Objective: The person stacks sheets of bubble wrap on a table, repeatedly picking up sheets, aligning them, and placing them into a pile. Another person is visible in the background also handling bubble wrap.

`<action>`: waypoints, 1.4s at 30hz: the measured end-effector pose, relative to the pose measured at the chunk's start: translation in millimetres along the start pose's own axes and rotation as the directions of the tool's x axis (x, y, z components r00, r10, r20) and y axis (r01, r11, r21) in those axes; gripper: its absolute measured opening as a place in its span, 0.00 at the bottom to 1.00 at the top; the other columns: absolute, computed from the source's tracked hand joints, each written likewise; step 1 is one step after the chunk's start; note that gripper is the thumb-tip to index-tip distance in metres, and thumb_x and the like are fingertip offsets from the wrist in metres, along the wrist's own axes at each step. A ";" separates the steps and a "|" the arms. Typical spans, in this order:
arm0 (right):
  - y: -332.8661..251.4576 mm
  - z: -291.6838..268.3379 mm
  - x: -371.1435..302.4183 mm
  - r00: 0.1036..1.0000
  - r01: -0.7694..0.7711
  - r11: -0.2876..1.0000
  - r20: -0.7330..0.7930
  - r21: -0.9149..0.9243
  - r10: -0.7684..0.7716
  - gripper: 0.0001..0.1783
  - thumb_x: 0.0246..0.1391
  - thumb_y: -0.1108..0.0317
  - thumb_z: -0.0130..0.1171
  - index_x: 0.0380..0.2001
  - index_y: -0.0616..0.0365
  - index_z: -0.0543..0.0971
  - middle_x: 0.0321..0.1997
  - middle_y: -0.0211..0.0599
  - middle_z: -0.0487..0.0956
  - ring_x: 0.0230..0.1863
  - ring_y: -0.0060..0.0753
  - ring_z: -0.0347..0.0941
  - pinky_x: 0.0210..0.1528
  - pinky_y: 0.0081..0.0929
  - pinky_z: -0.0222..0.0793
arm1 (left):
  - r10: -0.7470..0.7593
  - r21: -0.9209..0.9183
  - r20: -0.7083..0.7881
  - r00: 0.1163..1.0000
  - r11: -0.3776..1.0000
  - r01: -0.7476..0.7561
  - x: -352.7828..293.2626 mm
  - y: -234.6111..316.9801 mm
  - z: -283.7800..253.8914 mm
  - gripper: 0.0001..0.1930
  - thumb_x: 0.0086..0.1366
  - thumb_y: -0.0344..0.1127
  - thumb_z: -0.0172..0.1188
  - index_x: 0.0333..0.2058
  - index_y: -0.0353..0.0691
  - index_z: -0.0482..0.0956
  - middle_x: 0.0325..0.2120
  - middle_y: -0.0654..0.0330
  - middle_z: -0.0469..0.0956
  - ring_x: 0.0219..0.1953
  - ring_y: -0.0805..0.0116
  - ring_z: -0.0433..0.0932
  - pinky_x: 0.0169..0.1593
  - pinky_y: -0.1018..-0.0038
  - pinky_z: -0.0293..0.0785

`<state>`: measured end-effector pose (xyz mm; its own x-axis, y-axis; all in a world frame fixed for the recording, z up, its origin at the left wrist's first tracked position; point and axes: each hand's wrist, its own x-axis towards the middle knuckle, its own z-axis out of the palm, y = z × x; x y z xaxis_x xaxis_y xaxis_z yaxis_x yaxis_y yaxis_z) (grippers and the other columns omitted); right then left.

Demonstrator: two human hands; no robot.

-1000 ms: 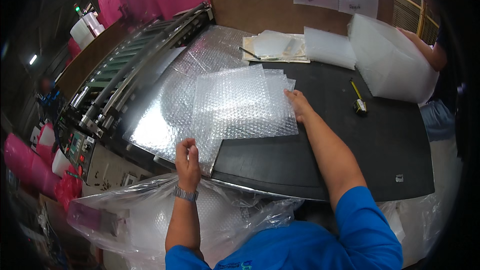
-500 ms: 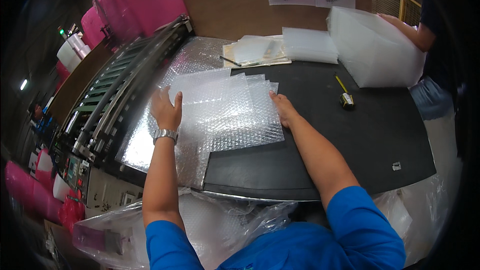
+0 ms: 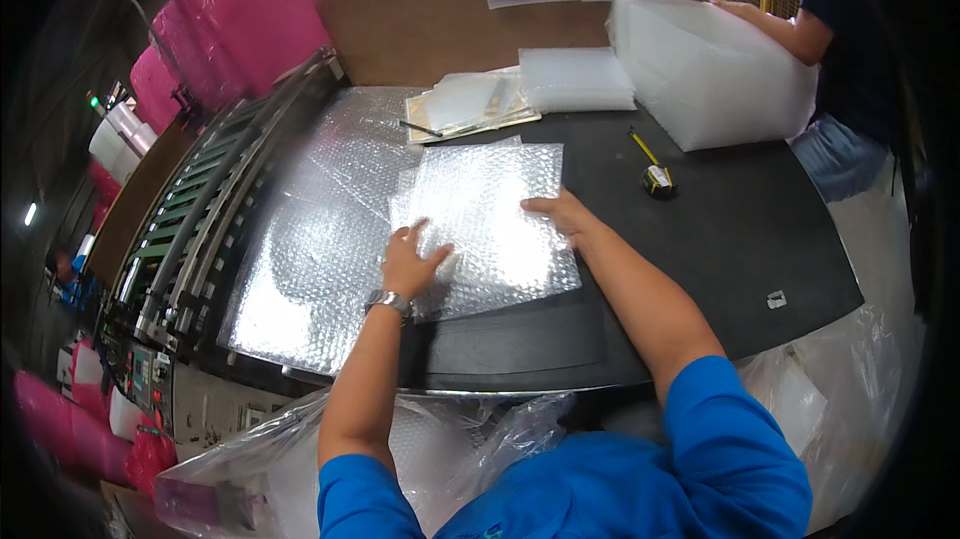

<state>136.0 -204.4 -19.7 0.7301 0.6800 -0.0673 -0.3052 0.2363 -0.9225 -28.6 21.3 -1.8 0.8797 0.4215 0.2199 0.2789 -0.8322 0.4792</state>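
Observation:
A loose stack of clear bubble wrap sheets (image 3: pixel 490 229) lies in front of me, its edges not fully lined up. My right hand (image 3: pixel 562 216) grips the stack's right edge, thumb on top and the other fingers hidden underneath. On its left edge rests my left hand (image 3: pixel 412 261), wearing a metal watch, fingers spread. A wide bubble wrap web (image 3: pixel 310 229) stretches beside the stack from the machine (image 3: pixel 210 199) on the left.
The black tabletop (image 3: pixel 740 239) carries a yellow tape measure (image 3: pixel 658 180), a pen (image 3: pixel 420 128) by some papers (image 3: pixel 470 102), and a neat sheet pile (image 3: pixel 577 80). At the far right a person's hand (image 3: pixel 738 11) touches a tall bubble wrap stack (image 3: pixel 710 74).
Both hands have come closer together. The fanned sheets have shifted right, off most of the web, and now overlap more evenly. My left hand has moved right onto their edge.

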 end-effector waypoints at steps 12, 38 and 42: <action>-58.7 -23.6 -114.7 0.963 0.270 0.958 0.025 -0.098 -0.269 0.45 0.30 0.73 0.67 0.56 0.59 0.57 0.50 0.38 0.67 0.54 0.35 0.59 0.55 0.33 0.57 | 0.027 -0.796 -0.192 0.981 0.581 -0.172 -44.9 48.0 6.3 0.50 0.44 0.46 0.67 0.59 0.33 0.45 0.55 0.47 0.55 0.59 0.57 0.52 0.59 0.64 0.51; -111.5 -12.8 -164.7 0.880 0.424 0.674 0.102 -0.605 -0.463 0.32 0.32 0.70 0.66 0.45 0.61 0.68 0.44 0.42 0.72 0.48 0.37 0.67 0.50 0.30 0.62 | -0.016 -0.736 -0.441 0.897 0.578 -0.352 -82.3 104.8 -16.8 0.59 0.38 0.57 0.69 0.59 0.34 0.39 0.57 0.48 0.51 0.59 0.55 0.51 0.60 0.63 0.48; -182.7 14.2 -186.5 0.835 0.429 0.184 0.311 -0.884 -0.453 0.31 0.31 0.67 0.65 0.43 0.58 0.68 0.40 0.43 0.72 0.43 0.42 0.69 0.47 0.32 0.63 | 0.367 -0.056 -0.667 0.648 0.843 -0.535 -84.6 103.8 -68.4 0.66 0.34 0.62 0.68 0.60 0.35 0.33 0.59 0.45 0.44 0.61 0.53 0.45 0.62 0.61 0.41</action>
<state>46.9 -364.5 166.9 0.5579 0.6768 0.4803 0.7980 -0.2787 -0.5343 -100.4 -76.1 87.5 0.4158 0.2080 0.8853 -0.2569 -0.9070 0.3337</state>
